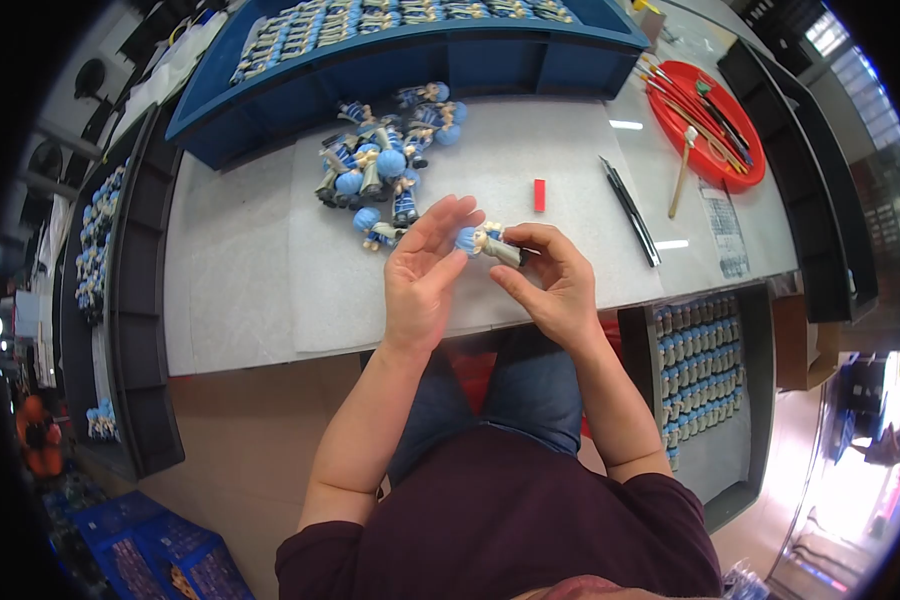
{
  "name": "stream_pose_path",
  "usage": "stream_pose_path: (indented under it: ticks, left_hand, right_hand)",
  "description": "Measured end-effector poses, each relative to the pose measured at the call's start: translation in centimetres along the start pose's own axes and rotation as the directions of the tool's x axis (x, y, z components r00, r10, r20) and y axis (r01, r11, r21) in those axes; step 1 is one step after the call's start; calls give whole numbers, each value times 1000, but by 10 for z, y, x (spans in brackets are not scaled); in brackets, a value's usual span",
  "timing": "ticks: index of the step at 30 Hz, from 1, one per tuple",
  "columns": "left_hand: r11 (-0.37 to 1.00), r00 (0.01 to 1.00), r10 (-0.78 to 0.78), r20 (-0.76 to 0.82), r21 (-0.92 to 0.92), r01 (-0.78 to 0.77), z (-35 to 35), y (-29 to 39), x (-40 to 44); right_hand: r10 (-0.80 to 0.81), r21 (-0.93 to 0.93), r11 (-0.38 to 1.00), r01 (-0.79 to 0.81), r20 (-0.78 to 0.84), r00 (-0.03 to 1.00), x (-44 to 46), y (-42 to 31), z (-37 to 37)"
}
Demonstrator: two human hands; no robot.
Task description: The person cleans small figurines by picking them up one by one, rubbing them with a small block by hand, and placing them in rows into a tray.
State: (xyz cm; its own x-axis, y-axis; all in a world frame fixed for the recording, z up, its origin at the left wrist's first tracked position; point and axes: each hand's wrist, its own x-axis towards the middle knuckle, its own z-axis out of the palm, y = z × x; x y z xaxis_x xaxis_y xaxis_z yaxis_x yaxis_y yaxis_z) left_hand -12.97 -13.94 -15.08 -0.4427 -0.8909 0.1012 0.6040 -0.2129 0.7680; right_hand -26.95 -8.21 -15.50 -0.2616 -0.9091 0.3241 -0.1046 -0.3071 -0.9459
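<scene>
A small figurine with a blue head (490, 243) lies sideways between my hands, its head to the left. My right hand (555, 285) pinches its lower end between thumb and fingers. My left hand (425, 270) is beside the head, fingers raised and slightly spread, thumb close to the blue head; whether it touches is hard to tell. Behind my left hand, a loose pile of similar figurines (370, 160) lies on the white tabletop (250, 270). A small red block (539, 195) rests on the table beyond my right hand.
A blue crate (490, 72) of figurines stands at the back. To the right are a black pen (630, 212), a wooden stick (682, 175) and a red tray (670, 115) of brushes. Dark crates stand at left (145, 300) and lower right (757, 400), both holding figurines.
</scene>
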Motion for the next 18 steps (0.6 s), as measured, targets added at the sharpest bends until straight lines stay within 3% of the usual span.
stream_pose_path:
  ticks: [3, 5, 7, 9, 11, 13, 14, 16, 18]
  left_hand:
    - [998, 1000, 18, 15, 54, -19, 1, 0, -1]
    - [999, 1000, 9, -27, 40, -7, 2, -2, -1]
    - [996, 1000, 6, -21, 89, -4, -8, -5, 2]
    - [992, 998, -53, -36, 117, 57, -9, -3, 2]
    - [983, 998, -54, 14, 178, 50, -20, -4, 4]
    - [978, 998, -67, -7, 200, 67, -19, -1, 5]
    - [970, 995, -70, -71, 227, 85, -18, 0, 6]
    - [972, 996, -90, -22, 216, 93, -21, -4, 8]
    - [972, 996, -92, -3, 216, 91, -27, 1, 10]
  right_hand:
    - [-23, -177, 984, 27, 22, 999, -1, -3, -3]
    - [-131, -271, 955, 120, -26, 991, -3, -7, -6]
    - [-222, -170, 965, 199, -129, 967, -13, -8, -16]
    - [-494, -358, 844, 400, -227, 839, -26, -14, -47]
    - [-510, -492, 815, 306, -360, 781, -53, -24, -93]
    - [-506, -640, 762, 96, -496, 706, -88, -30, -146]
    - [-471, -636, 770, -38, -608, 639, -107, -30, -170]
    - [-330, -500, 787, -362, -837, 437, -188, -11, -254]
    - [-264, -411, 715, -565, -908, 327, -256, -2, -298]
